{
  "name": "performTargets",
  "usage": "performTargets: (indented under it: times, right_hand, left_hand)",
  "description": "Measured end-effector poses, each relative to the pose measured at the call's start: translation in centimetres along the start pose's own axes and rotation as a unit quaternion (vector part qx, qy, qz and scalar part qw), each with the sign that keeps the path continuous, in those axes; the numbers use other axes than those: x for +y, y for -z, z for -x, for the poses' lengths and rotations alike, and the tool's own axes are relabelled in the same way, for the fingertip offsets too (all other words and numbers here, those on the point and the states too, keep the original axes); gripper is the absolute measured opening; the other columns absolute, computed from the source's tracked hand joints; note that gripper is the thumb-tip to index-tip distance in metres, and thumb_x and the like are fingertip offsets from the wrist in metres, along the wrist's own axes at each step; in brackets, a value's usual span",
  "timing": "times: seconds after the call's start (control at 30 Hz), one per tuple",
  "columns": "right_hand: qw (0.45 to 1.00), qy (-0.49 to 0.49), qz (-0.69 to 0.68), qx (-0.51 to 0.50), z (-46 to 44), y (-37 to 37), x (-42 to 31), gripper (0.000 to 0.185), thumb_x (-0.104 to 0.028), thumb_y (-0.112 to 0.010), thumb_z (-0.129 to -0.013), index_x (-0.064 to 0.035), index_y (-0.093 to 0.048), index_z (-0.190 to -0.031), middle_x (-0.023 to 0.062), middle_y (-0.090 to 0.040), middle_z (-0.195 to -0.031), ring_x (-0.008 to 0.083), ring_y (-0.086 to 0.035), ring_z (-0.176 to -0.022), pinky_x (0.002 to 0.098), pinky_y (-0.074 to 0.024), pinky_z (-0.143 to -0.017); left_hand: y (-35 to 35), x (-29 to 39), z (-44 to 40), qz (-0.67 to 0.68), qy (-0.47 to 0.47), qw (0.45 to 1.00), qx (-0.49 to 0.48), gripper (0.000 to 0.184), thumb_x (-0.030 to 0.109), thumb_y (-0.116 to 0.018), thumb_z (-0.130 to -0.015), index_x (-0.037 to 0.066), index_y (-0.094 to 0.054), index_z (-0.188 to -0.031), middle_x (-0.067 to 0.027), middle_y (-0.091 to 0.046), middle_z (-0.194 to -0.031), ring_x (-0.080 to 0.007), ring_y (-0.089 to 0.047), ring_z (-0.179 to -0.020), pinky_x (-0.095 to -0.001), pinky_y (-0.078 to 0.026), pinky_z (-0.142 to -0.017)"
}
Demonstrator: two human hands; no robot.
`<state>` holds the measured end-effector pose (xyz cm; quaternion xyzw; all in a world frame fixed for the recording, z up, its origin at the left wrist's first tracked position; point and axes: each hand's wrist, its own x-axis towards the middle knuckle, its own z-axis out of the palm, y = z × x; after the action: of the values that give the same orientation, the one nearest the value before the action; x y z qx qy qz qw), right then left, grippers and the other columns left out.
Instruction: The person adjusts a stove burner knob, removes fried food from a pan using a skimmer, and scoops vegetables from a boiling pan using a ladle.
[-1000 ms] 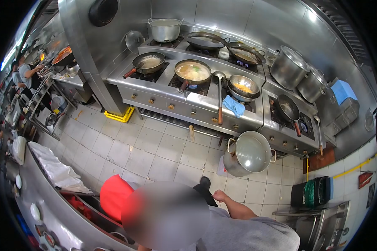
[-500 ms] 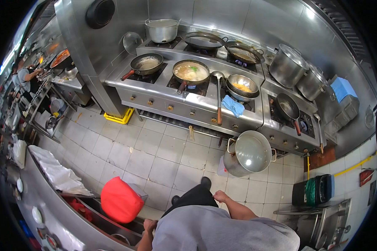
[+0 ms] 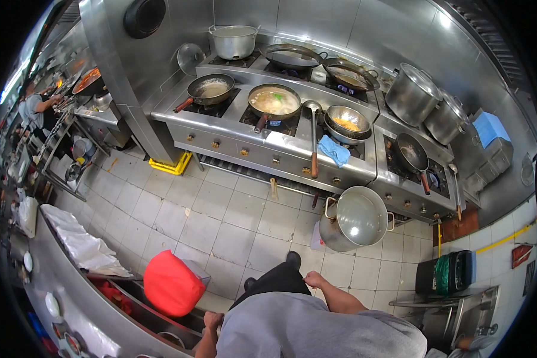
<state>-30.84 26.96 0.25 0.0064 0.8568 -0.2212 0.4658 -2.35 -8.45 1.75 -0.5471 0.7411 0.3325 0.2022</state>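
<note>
A person in a grey top and black trousers stands in a tiled kitchen aisle, facing a long stainless-steel stove (image 3: 218, 136), both arms lowered, apparently at rest. The right hand (image 3: 314, 278), its fingers curled narrow with no object showing, hangs over the floor near a large, round, silver metal pot (image 3: 358, 216) with two loop handles. That pot, holding cloudy liquid, stands before the stove's front edge, perhaps because its bulk suits a place off the burners; what supports it cannot be made out. The left hand (image 3: 213, 319) hangs beside the inner edge of a curved stainless-steel counter (image 3: 33, 285), just apart from a smooth, rounded bright-red cover (image 3: 172, 284); whether its fingers hold anything cannot be told. Along the stove's front edge, a black pan of pale broth with a green piece (image 3: 274, 101) and a black pan with a whitish coating (image 3: 210, 89) both point their reddish handles outward, likely for an easy grip. A long metal ladle with a wooden handle (image 3: 314, 137) lies across that edge, presumably within reach, left of a crumpled light-blue cloth (image 3: 334, 151), probably kept near for wiping or hot metal. At far left, a co-worker in grey (image 3: 31, 112) stands at another station.
</note>
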Motion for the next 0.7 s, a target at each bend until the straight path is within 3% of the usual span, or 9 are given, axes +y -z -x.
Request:
performTargets:
  times: [0.4, 0.47, 0.7]
  right_hand:
    - [1.0, 0.007, -0.006, 0.003, 0.1, -0.2, 0.6, 0.031, -0.025, -0.054, -0.075, 0.0047, -0.059, -0.078, 0.0163, -0.057, -0.066, 0.0245, -0.057, -0.047, 0.0331, -0.0472, -0.043]
    - [1.0, 0.014, -0.007, 0.007, -0.2, -0.4, 1.0, 0.031, -0.025, -0.054, -0.075, 0.0049, -0.059, -0.078, 0.0163, -0.057, -0.067, 0.0244, -0.057, -0.047, 0.0332, -0.0471, -0.043]
    - [1.0, 0.016, 0.01, -0.005, 0.0, -0.2, 0.9, 0.032, -0.026, -0.054, -0.074, 0.0047, -0.06, -0.08, 0.017, -0.058, -0.069, 0.0242, -0.057, -0.048, 0.0325, -0.0473, -0.044]
  left_hand:
    - [0.0, 0.4, 0.3, 0.014, -0.031, 0.999, -0.042, 0.032, 0.027, -0.063, -0.057, -0.004, -0.061, -0.066, -0.0176, -0.062, -0.072, -0.0266, -0.061, -0.071, -0.0336, -0.047, -0.065]
    - [0.4, 0.9, 0.9, 0.023, 0.003, 0.997, -0.072, 0.035, 0.027, -0.063, -0.057, -0.005, -0.061, -0.069, -0.0183, -0.062, -0.073, -0.0267, -0.062, -0.072, -0.0331, -0.047, -0.065]
    - [-0.2, -0.1, 0.2, 0.019, -0.02, 0.997, -0.074, 0.038, 0.028, -0.063, -0.058, -0.006, -0.061, -0.075, -0.0198, -0.061, -0.081, -0.0263, -0.061, -0.079, -0.0334, -0.046, -0.068]
